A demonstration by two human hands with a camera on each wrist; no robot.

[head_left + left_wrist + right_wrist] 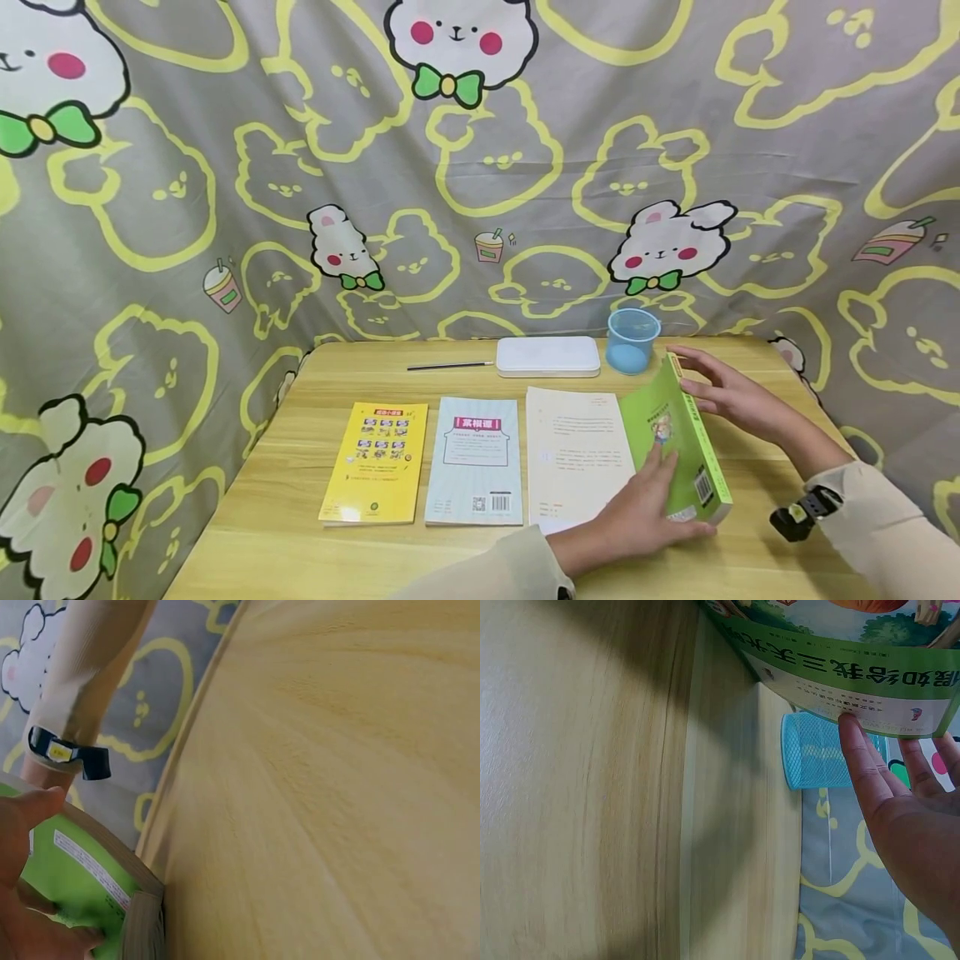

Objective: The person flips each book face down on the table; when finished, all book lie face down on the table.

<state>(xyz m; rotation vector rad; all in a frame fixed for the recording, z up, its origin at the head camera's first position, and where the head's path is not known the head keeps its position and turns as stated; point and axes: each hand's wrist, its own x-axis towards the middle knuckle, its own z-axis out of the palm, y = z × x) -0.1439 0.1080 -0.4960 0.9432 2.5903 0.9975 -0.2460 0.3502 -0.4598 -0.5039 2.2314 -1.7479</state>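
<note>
A green book (678, 450) is tilted up on edge at the right of the table, its barcoded cover facing left and its spine to the right. My left hand (633, 508) rests its fingers on that cover, the thumb by the lower corner. At the upper end of the spine, my right hand (731, 396) touches the book with extended fingers. In the right wrist view, those fingertips meet the edge of the illustrated front cover (840, 671). Directly left of the green book lies a cream book (577, 454) with printed text, partly hidden by my left hand and sleeve.
A pale blue book (474, 467) and a yellow book (375, 462) lie side by side farther left. Along the back are a dark pencil (450, 366), a white case (547, 357) and a blue mesh cup (632, 342). A patterned curtain (465, 183) hangs behind the wooden table (255, 517).
</note>
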